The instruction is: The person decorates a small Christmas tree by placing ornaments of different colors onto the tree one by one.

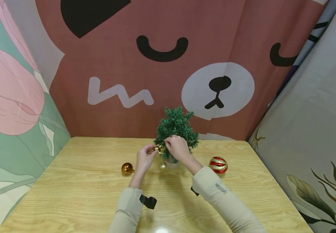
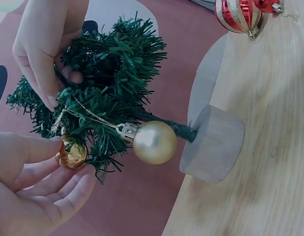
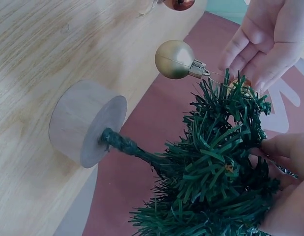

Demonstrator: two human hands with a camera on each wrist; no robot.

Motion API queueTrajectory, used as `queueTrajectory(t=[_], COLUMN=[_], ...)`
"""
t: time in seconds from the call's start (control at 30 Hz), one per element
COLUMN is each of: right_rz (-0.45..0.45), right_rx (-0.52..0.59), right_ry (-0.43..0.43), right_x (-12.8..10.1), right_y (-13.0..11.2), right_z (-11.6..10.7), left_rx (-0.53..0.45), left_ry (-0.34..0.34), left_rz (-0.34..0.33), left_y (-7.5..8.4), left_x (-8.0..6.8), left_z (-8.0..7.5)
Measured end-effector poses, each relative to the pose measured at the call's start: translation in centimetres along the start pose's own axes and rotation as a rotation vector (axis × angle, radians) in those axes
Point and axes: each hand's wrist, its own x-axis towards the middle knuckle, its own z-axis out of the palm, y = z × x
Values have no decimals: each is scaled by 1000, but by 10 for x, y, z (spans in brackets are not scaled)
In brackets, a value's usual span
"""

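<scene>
Fingertips of the left hand, with a copper ball lying to its left on the table, are pinched on a shiny gold ornament at the tree's left edge. It is probably light, hard and slippery, its finish easily scratched, and is best taken by its cord. Just right of it, a matte gold ball is hung on the small green tree, whose branches look springy and whose base would give the firmest hold. The fingers of the right hand are bent in among the branches; whether a twig is pinched cannot be told. Farther right, a striped ball is seen on the table. By the left wrist view, the cord and a red ornament beside the striped ball are revealed; neither can be made out from the head.
</scene>
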Motion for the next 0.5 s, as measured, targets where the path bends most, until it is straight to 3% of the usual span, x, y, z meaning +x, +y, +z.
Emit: queueTrajectory(t=[0.3, 0.5], right_rz=[34, 61], right_rx=[-3, 15], right_ry=[-26, -54], right_x=[1, 1], right_y=[-2, -3], right_z=[1, -1], left_rx=[64, 73], left_ry=[-30, -22], left_rz=[-13, 30], left_y=[0, -5], left_x=[0, -2], left_z=[1, 2])
